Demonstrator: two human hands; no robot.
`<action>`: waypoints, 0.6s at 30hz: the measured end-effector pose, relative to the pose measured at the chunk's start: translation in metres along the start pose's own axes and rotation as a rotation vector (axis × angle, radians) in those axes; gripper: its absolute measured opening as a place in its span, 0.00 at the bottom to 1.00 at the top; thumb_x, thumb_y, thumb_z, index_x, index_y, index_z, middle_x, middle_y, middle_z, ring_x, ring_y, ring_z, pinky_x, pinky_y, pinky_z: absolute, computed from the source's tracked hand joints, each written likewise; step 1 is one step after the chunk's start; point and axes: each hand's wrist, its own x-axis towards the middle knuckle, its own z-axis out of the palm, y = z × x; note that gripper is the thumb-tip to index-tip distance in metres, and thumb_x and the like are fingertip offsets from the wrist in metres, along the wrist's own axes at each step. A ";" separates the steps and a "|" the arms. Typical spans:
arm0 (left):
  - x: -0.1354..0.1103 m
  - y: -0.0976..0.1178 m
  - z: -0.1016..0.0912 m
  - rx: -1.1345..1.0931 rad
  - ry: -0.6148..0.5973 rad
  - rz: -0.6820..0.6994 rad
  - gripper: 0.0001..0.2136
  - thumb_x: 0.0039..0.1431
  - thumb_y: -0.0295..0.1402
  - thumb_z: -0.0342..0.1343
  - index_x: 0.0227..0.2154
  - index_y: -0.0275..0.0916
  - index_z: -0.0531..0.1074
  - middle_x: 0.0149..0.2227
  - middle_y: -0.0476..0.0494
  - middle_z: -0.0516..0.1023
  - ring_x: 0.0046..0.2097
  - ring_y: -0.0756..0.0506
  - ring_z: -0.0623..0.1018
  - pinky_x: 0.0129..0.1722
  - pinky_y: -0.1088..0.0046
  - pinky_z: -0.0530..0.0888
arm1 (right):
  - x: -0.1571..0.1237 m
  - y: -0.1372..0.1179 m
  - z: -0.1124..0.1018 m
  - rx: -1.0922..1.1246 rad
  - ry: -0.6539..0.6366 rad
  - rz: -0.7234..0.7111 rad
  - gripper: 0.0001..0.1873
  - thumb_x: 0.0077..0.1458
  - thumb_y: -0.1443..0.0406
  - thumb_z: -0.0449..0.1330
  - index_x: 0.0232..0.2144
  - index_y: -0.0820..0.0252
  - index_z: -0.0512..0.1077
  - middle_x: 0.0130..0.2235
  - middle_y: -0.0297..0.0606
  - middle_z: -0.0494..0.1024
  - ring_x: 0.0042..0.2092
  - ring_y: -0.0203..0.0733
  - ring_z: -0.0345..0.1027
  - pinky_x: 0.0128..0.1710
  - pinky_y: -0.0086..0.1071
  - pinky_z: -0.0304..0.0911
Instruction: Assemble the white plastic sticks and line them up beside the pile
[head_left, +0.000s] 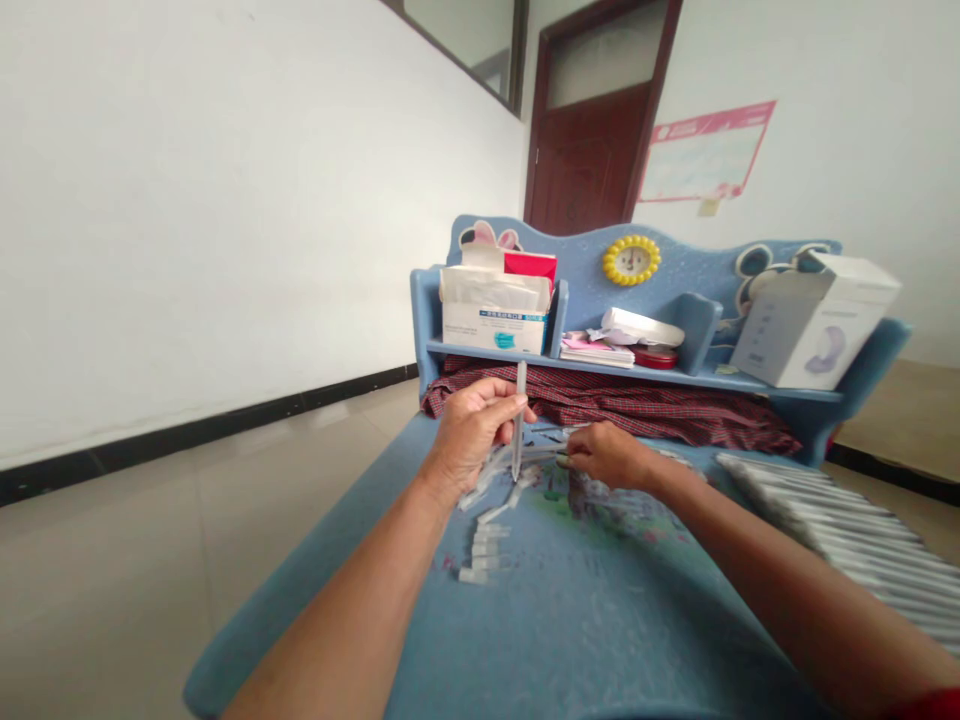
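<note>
Left hand (pixel 472 430), one: grip narrow, thumb and fingers pinched around a clear, slender tube (pixel 518 440), pen-like in form, held near upright with its tapered end down and its top standing above the fingers. Right hand (pixel 607 453), one: fingers curled and lowered among thin pieces at the far part of the blue surface (pixel 525 640), just beside the tube but apart from it; whether this grip has closed on a piece cannot be told, the fingertips being small and blurred. Small translucent caps (pixel 485 549), several: laid in a loose row on the surface, below the tube's tip. Bundle of pale, striped rods (pixel 847 530), one: lying at the surface's right side, beyond the right forearm. Checked cloth (pixel 637 408), dark red, one: bunched beneath the shelf (pixel 577 255), which bears an open carton (pixel 487 325) at left and a white box (pixel 795 330) at right. Step in hand, as judged: the left hand steadies the tube while the right hand attends to a small piece. Next move, as judged, calls for a fine pinch by the right hand, the tube kept steady and upright, and care not to scatter the loose caps.
</note>
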 end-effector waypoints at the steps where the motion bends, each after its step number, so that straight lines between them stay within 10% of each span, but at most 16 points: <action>1: 0.000 0.000 -0.001 0.010 0.008 0.005 0.06 0.47 0.32 0.57 0.26 0.34 0.68 0.23 0.47 0.76 0.17 0.57 0.63 0.16 0.83 0.56 | 0.008 -0.003 -0.001 -0.014 0.001 0.000 0.12 0.50 0.64 0.51 0.30 0.58 0.75 0.32 0.38 0.77 0.33 0.37 0.68 0.32 0.26 0.55; 18: 0.003 -0.002 -0.007 0.085 0.071 -0.004 0.06 0.45 0.32 0.58 0.23 0.35 0.67 0.18 0.50 0.73 0.16 0.56 0.61 0.16 0.81 0.57 | 0.100 -0.033 0.026 0.110 0.041 -0.002 0.07 0.47 0.71 0.56 0.29 0.70 0.73 0.34 0.53 0.76 0.37 0.48 0.70 0.33 0.31 0.61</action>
